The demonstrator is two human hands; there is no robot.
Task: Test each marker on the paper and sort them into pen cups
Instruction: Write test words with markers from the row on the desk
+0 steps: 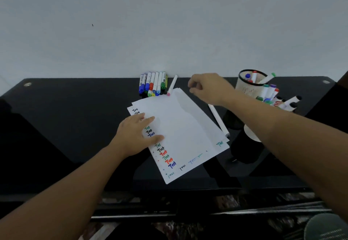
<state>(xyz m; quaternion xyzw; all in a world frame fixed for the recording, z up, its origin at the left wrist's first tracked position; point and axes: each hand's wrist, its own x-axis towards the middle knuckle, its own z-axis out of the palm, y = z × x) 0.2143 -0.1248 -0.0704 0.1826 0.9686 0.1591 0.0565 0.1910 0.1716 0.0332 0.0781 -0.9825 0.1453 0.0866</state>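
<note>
Paper [180, 127], a small stack of white sheets, lies angled mid-surface; column of coloured "Test" scribbles runs down its left edge, partly under the left hand [138, 136]. Left fingers [150, 120] straight and spread, pressing flat on the sheet to pin it.

Untested markers [153, 83] lie in a tight row just beyond the paper's far corner, caps toward the person. A pink-tipped marker [172, 85] lies loose beside that row, just left of the right hand's fingertips.

Right hand [209, 88] hovers over the paper's far right corner, fingers curled inward with thumb and index close. Cannot tell if anything is pinched; nothing visible between them.

A white marker [218, 120] lies along the paper's right edge, under the right wrist. Mesh pen cup [251, 81] with several markers stands right of the hand; more markers [278, 96] sit in a second holder behind the forearm. Black glossy surface [75, 117] under all.

Step, judged: between markers, reaching for the next one. Next move calls for pinching the pink-tipped marker, uncapping, and scribbling on a blank area while the left keeps the sheet down.
</note>
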